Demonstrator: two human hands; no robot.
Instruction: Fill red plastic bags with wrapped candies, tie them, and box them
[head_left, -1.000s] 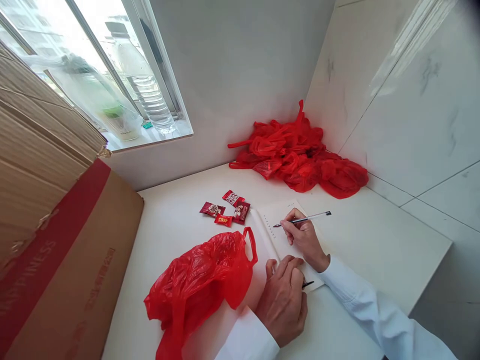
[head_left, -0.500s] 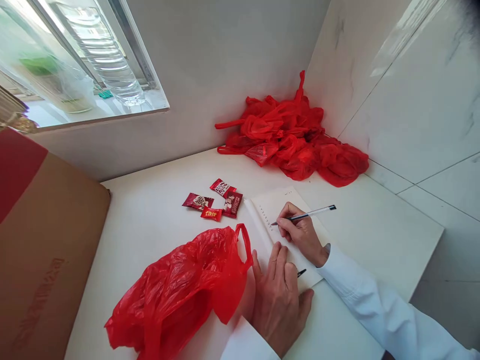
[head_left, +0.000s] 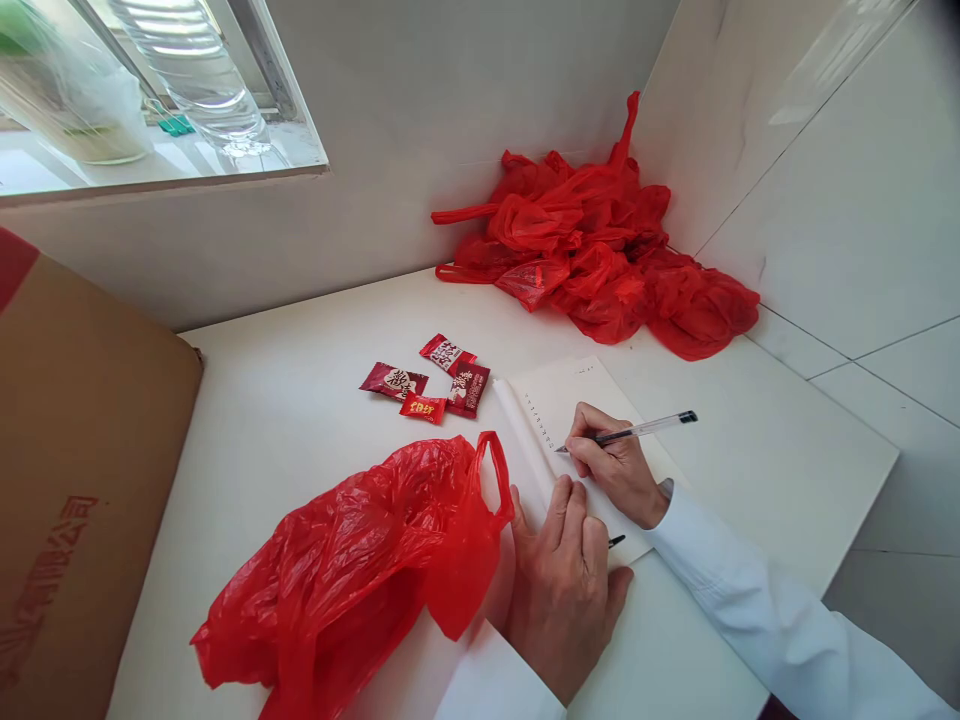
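Left hand (head_left: 566, 578) flattened onto notebook (head_left: 568, 398) since earlier; I can't tell remotely if it grips the black-tipped object (head_left: 616, 541) there. Right hand (head_left: 616, 470) grips pen (head_left: 646, 428) on notebook; red bag (head_left: 360, 555) left of notebook.

My left hand (head_left: 562, 580) covers the lower part of the notebook (head_left: 574, 395) and nearly all of a black-tipped item (head_left: 616, 541); I can't tell what it is or whether my fingers grip it. My right hand (head_left: 613, 465) hides the grip of the ballpoint pen (head_left: 651, 426), and the handwriting (head_left: 537, 425) is too small to read. Both my sleeves run off the picture. The near red plastic bag (head_left: 360, 540) is cut by the bottom edge, its inside out of sight. The left edge crops the cardboard box (head_left: 97, 420); the top edge takes the water bottle's upper half (head_left: 202, 75). The heaped red bags (head_left: 592, 250) overlap too much to count.
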